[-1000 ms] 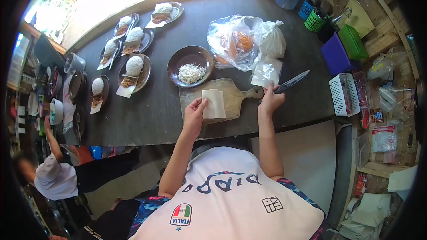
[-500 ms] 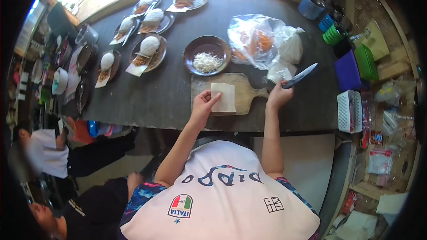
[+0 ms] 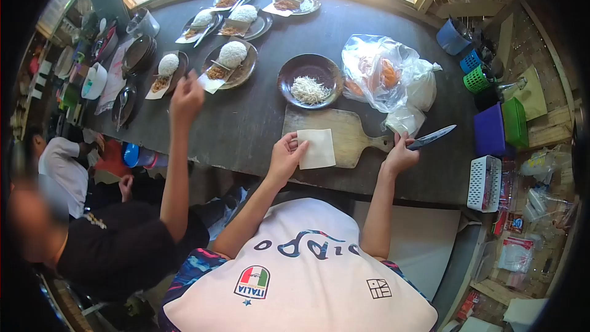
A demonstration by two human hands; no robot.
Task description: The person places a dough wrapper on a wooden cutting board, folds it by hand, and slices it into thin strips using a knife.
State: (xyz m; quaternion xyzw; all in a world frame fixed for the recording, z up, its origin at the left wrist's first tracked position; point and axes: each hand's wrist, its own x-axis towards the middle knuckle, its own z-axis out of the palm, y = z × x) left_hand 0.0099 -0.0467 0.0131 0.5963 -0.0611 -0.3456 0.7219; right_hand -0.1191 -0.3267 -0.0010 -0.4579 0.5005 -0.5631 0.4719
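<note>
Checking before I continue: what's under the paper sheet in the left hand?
The wooden board shows around the paper sheet; whatever lies directly beneath is covered.

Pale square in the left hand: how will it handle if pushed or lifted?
The pale square is probably light: the left hand pinches only one edge. Being flat, it would likely slide rather than roll. No droop shows, so it may be fairly stiff.
</note>
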